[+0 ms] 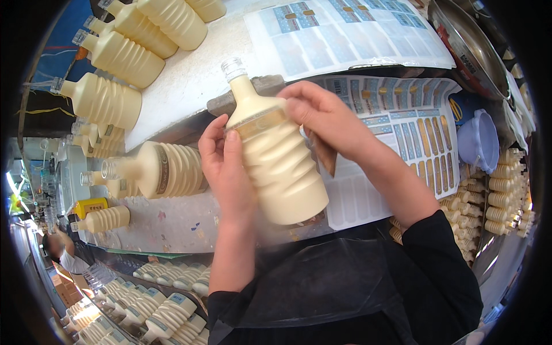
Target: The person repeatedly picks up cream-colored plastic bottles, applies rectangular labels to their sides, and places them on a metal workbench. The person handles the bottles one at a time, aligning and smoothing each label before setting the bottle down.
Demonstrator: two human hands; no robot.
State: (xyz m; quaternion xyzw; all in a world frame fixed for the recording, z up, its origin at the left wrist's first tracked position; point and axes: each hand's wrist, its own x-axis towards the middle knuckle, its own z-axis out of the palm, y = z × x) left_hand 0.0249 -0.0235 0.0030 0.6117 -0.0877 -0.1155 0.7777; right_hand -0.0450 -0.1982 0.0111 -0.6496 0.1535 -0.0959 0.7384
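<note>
A cream plastic bottle point(282, 172) with wavy ridges and a clear threaded neck leans in front of me, its shoulder by a grey block point(221, 104). My left hand point(227, 169) grips its left side, the thumb at the end of a gold label point(261, 122). That label lies across the bottle's upper body. At the label's right end, the bent fingers of my right hand point(328, 115) press against the bottle. Under the right palm a brown, flat, pointed piece point(324, 152) sticks out; its kind is unclear.
Printed label sheets point(397, 135) lie to the right, with more sheets point(345, 43) behind. Labelled bottles point(167, 169) lie at left; others point(106, 100) stand beyond. A lilac bucket point(479, 141) and metal basin point(471, 46) are at right. Stacked bottles fill both sides. Another person point(72, 259) is far left.
</note>
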